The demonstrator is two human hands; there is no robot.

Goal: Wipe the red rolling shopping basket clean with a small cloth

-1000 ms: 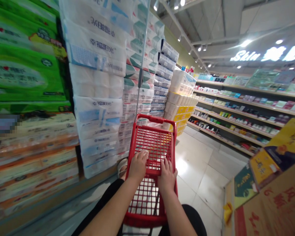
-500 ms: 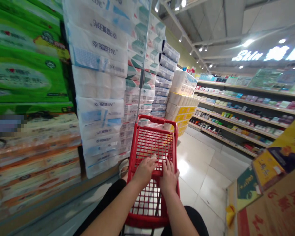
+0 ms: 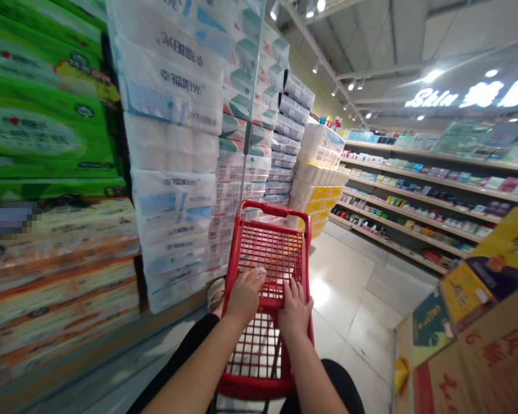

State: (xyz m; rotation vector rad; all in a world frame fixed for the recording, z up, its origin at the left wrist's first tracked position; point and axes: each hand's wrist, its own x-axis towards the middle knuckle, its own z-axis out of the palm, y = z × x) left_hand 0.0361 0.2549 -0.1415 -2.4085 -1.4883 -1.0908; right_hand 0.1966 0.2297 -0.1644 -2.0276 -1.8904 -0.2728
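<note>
Cart [image 3: 271, 303] lay directly beneath the left hand [image 3: 245, 292] and right hand [image 3: 294, 310], its red grid running forward past the fingertips. Left was open, fingers loosely extended together over the grid; right was open too, fingers spread, thumb out to the side. Both seemed to rest on the cart, though whether either palm gripped it could not be told. Judging by that, handling looked under way, contact apparently made; how much was left did not show. Left of the left hand, a foot [image 3: 216, 296] and stacked packs [image 3: 172, 155] stood near the cart's edge, leaving little room. Right of the right hand, floor [image 3: 349, 282] opened out, bounded by boxes [image 3: 479, 345] and, farther ahead, shelves [image 3: 414, 216].
</note>
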